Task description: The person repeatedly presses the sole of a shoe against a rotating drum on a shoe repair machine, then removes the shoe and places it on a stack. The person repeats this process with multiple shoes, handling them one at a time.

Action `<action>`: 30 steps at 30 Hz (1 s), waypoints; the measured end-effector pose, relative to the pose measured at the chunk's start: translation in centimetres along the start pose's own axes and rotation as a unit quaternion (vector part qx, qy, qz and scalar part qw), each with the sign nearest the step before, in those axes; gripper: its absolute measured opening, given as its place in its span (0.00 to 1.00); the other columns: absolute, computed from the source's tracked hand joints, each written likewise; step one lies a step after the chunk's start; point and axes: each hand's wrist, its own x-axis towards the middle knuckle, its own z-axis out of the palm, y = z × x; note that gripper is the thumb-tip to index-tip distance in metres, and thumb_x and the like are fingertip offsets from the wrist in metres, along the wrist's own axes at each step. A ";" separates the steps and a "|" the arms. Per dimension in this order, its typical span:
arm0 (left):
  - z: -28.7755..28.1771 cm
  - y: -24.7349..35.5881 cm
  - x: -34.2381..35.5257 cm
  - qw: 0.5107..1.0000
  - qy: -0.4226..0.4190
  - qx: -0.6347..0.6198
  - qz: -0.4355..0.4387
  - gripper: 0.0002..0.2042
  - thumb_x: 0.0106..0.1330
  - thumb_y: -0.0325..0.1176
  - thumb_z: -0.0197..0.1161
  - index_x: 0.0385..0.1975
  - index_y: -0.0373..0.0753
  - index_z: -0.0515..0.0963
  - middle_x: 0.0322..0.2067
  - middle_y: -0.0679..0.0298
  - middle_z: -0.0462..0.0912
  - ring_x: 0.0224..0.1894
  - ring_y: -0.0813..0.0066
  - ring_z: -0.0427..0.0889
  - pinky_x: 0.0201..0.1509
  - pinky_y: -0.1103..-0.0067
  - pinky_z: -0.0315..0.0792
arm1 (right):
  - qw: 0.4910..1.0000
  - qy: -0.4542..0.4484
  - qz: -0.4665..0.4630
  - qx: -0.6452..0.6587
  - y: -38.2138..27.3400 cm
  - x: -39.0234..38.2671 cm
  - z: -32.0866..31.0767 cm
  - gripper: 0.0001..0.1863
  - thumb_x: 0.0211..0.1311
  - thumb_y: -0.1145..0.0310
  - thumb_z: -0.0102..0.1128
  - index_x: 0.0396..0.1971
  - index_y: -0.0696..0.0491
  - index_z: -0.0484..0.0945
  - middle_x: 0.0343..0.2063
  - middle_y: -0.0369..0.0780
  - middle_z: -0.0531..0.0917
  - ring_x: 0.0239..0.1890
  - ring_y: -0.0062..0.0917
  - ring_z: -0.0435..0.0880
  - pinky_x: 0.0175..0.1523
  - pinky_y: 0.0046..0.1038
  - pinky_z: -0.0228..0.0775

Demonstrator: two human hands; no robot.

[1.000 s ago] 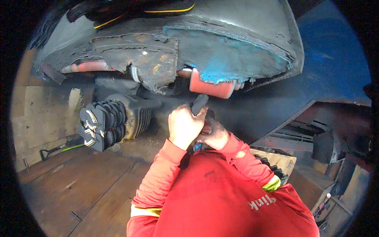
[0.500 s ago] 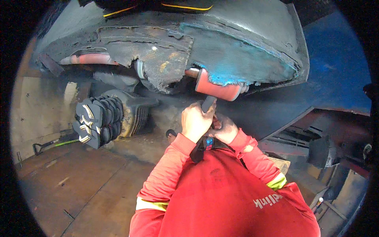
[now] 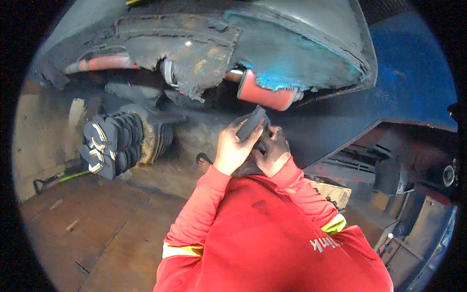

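Observation:
A dark flip-flop (image 3: pixel 252 123), seen mostly by its thick edge, is held in front of my chest. My left hand (image 3: pixel 231 148) is closed round its near left side, thumb along the edge. My right hand (image 3: pixel 275 150), smudged dark, grips it from the right with bent fingers; its lower part is hidden between the hands. Just beyond the flip-flop's tip, and apart from it, is the red sanding drum (image 3: pixel 267 92), which sticks out under a dusty, ragged hood (image 3: pixel 292 56).
Left of my hands a stack of dark flip-flops (image 3: pixel 104 146) with striped straps stands by a dusty ridged block (image 3: pixel 160 136). Another red roller (image 3: pixel 104 63) shows under the hood's left side. A box (image 3: pixel 335 194) of dark pieces lies at right, before a blue panel (image 3: pixel 408 82).
My hands have drawn the flip-flop back from the drum toward my body, and its edge now tilts up into view. The whole view has shifted slightly.

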 end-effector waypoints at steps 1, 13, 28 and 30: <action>-0.4 0.4 -0.1 1.000 -0.019 -0.014 -0.006 0.17 0.61 0.38 0.71 0.45 0.35 0.83 0.37 0.54 0.88 0.38 0.69 0.88 0.40 0.72 0.79 | 0.999 0.043 -0.016 -0.029 0.0 0.0 0.2 0.29 0.49 0.65 0.67 0.55 0.51 0.77 0.56 0.55 0.73 0.52 0.48 0.79 0.54 0.40 0.72; -0.7 1.8 2.2 0.929 0.036 0.349 0.120 0.19 0.58 0.45 0.71 0.20 0.33 0.81 0.20 0.45 0.80 0.24 0.46 0.83 0.27 0.62 0.75 | 0.974 -0.045 0.014 0.221 0.9 1.2 2.2 0.31 0.48 0.58 0.71 0.53 0.54 0.77 0.49 0.53 0.76 0.53 0.47 0.76 0.57 0.43 0.68; 0.9 0.4 1.9 0.966 0.053 0.244 0.062 0.19 0.59 0.43 0.71 0.19 0.30 0.79 0.19 0.43 0.80 0.23 0.46 0.83 0.25 0.63 0.73 | 0.980 0.000 -0.055 0.191 3.0 1.0 0.5 0.30 0.49 0.52 0.73 0.50 0.52 0.77 0.42 0.48 0.76 0.41 0.45 0.80 0.43 0.42 0.74; 0.8 0.3 1.4 0.968 0.056 0.234 0.067 0.19 0.59 0.43 0.71 0.20 0.30 0.80 0.19 0.43 0.80 0.23 0.47 0.83 0.25 0.64 0.73 | 0.986 0.018 -0.047 0.161 3.0 0.7 0.7 0.28 0.50 0.56 0.72 0.51 0.52 0.78 0.43 0.49 0.76 0.41 0.47 0.79 0.44 0.44 0.74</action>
